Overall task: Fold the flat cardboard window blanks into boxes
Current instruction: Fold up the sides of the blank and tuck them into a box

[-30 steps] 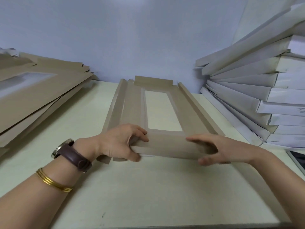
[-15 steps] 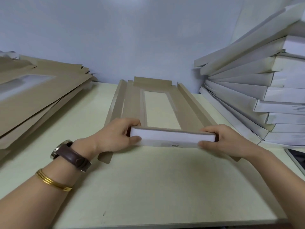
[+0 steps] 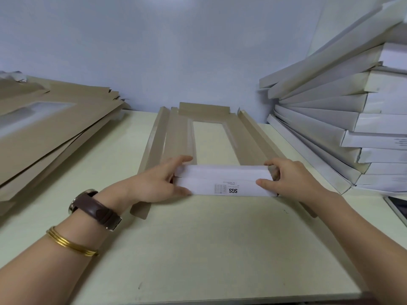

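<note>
Pale blue-grey wall (image 3: 176,51) rises plain behind a smooth, cream-topped desk (image 3: 220,249). Flat on it, running away from the hands, lies a matte brown cardboard blank (image 3: 246,142) with a long rectangular window cut through its middle. Its two long side strips are creased upward into shallow ridges, and a short tab stands up at the far end. Between the hands, the near flap (image 3: 222,181) is turned up and doubled over, showing a white face with small black print. The left hand (image 3: 152,186) pinches the flap's left end, thumb on the front and fingers over the top. The right hand (image 3: 293,179) grips the other end the same way, fingers curled behind. A brown leather watch (image 3: 94,205) and thin gold bangles (image 3: 70,244) sit on the left wrist. Out beyond the left hand slumps a pile of flat brown blanks (image 3: 50,128). Beyond the right hand leans a stack of folded white boxes (image 3: 330,119).
</note>
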Demonstrator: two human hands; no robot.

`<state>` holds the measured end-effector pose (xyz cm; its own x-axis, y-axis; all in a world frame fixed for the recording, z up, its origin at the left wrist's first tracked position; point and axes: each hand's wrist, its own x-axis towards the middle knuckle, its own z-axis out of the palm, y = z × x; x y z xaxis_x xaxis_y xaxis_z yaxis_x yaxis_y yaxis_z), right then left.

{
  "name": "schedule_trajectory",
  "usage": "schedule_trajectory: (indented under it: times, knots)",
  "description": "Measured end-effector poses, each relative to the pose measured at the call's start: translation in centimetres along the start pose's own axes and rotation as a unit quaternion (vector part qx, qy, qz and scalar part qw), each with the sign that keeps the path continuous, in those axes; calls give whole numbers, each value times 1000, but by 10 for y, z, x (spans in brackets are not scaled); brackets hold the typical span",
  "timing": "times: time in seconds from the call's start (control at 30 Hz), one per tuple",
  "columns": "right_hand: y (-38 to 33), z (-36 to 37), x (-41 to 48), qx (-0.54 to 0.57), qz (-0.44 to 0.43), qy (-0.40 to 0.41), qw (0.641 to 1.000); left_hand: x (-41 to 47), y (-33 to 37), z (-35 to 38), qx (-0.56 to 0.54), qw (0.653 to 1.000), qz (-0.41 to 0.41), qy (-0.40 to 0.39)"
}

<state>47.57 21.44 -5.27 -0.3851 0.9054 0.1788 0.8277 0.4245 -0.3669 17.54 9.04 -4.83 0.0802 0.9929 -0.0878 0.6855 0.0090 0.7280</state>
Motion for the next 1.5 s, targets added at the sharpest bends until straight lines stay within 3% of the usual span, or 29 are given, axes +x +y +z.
schedule_trajectory:
  times: [0.13, 0.27, 0.4, 0.6, 0.7, 0.87, 1.03, 1.27, 1.5]
  knots:
    - [-7, 3, -6, -52, 11, 33, 998, -1, 2, 10, 59, 996, -5, -68]
    - [-9, 7, -17, -71, -16, 37, 997, 1, 5, 20, 92, 994, 16, -59]
    - [-6, 2, -23, -18, -11, -29, 999, 5, 1, 29, 239, 970, 19, -34]
    - [-29, 11, -20, -33, -128, -22, 991, 19, 4, 48, 382, 922, 69, 17]
    - [-54, 28, -14, -45, -205, -38, 977, 28, 11, 53, 353, 931, 91, 8]
    - [-86, 55, -2, 41, -181, -175, 967, 34, 14, 55, 280, 948, 152, -5]
    - [-85, 71, 1, -4, -180, -201, 963, 35, 10, 54, 292, 946, 139, -9]
    - [-63, 64, 3, -62, -136, -217, 965, 32, 3, 53, 331, 943, 20, -30]
    - [-35, 43, 0, -105, -95, -216, 966, 34, -2, 50, 331, 943, -14, -18]
